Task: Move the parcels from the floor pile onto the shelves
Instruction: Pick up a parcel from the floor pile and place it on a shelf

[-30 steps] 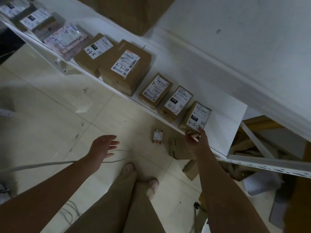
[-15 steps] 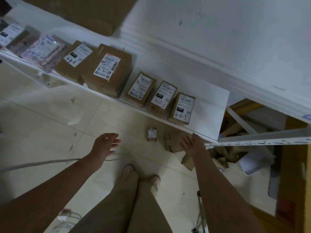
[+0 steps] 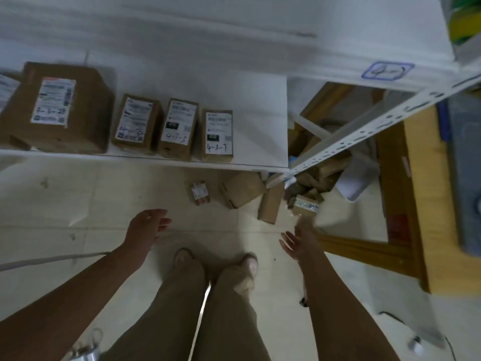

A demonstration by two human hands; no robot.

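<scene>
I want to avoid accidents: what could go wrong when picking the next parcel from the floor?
The grey cable lies near the feet; a step left could catch it. The floor pile sits partly behind the perforated shelf post, so the empty right hand or head may bump it when reaching in.

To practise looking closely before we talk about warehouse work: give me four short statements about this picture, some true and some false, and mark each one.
1. Several cardboard parcels lie on the floor. True.
2. The box marked 4-3-7 lies on the floor. False: it stands on the shelf, rightmost in its row.
3. The left hand and the right hand both hold nothing. True.
4. The shelf is filled to its right end. False: bare board shows to the right of the box marked 4-3-7.
</scene>
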